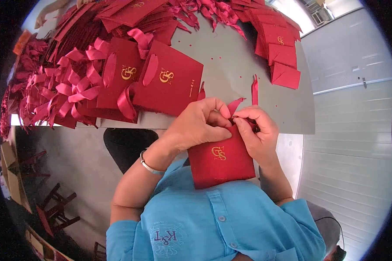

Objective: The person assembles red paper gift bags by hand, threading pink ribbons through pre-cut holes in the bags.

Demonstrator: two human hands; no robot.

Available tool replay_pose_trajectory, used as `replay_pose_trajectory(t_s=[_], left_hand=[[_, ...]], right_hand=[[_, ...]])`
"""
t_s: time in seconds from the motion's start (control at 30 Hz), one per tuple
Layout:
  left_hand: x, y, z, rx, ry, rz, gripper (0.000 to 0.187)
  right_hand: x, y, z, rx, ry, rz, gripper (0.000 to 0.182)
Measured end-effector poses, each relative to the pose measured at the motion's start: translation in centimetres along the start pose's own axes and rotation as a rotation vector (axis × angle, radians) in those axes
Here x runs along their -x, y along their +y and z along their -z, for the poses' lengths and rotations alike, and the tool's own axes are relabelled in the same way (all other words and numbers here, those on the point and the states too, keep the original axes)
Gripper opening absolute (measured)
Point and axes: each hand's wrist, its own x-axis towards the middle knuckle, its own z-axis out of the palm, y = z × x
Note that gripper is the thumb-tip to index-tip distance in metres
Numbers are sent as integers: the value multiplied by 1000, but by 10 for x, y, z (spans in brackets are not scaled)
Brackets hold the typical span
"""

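Between my hands is a small red paper bag (221, 160) with a gold logo, its lower part against the blue shirt. My left hand (201, 124) is closed on the bag's top edge, thumb on the front face. At the same edge, my right hand (258, 130) pinches a dark red ribbon near the corner. One pink-red ribbon end (235, 105) rises between the hands, and another ribbon end (255, 90) stands above my right hand. The fingers partly hide the bag's top and the ribbon there.
Finished-looking red bags with ribbon handles (170, 78) lie at the left of the grey table (287, 111). More bags are stacked at the back left, and flat red bags (283, 54) at the back right. Loose ribbons (213, 11) lie at the far edge. Another person's hand (41, 19) shows at the top left.
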Motion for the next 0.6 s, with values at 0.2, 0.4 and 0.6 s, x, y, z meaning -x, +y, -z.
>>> replay_pose_trajectory(t_s=[0.2,0.4,0.6], left_hand=[[-1,-6,-2,-14,-13,-6,25],[4,-8,-13,-197,106,-34,13],[5,-10,-10,-210,46,-105,12]], right_hand=[[-2,-1,1,15,10,29,12],[-5,-21,20,165,62,136,15],[-7,-26,21,261,-123,269,20]])
